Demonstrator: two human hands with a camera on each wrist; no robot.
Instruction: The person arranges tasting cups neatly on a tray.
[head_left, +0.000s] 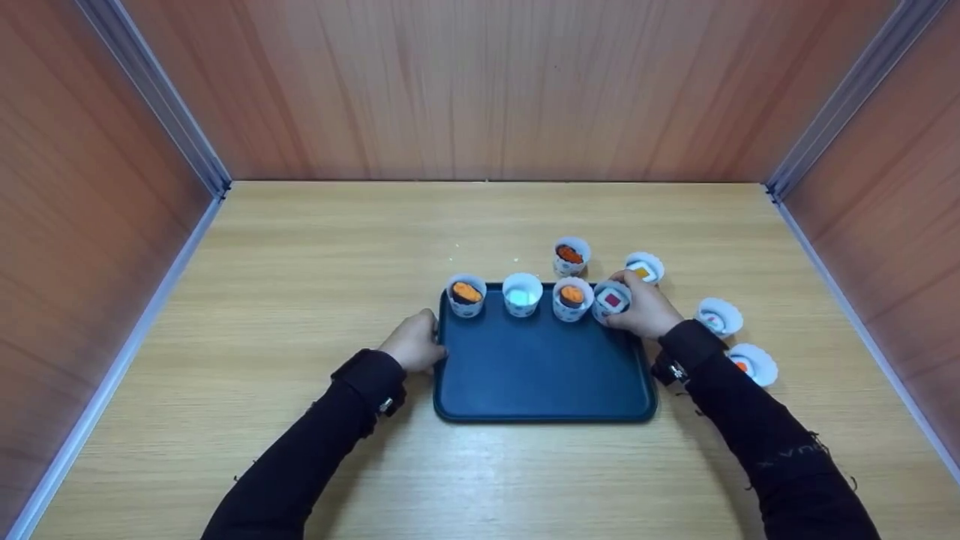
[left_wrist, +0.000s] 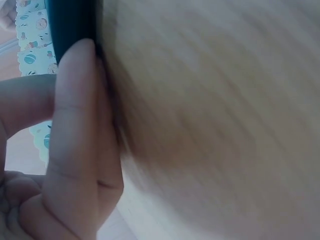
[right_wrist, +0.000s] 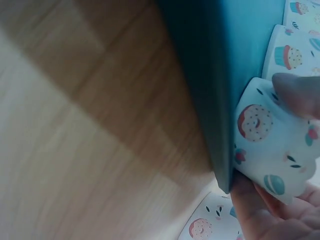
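Observation:
My left hand (head_left: 415,343) pinches the left rim of a dark blue-green tray (head_left: 540,367), its fingertips right at the edge in the left wrist view. At the tray's far right corner, my right hand (head_left: 646,306) holds a paper baking cup (head_left: 610,301) containing a white piece with a dark red square. The right wrist view shows this cup's printed side (right_wrist: 272,137) between thumb and fingers, its base against the tray. Along the tray's far edge stand a cup with orange-topped food (head_left: 466,297), a pale green-lit cup (head_left: 522,294) and another orange-topped one (head_left: 572,298).
Beyond the tray stands a cup with reddish-orange food (head_left: 571,256). A cup with a yellow piece (head_left: 644,266) is just past my right hand. Two tilted cups, one upper (head_left: 719,317) and one lower (head_left: 753,364), lie right of the tray. Wood-grain panels (head_left: 487,90) enclose the table.

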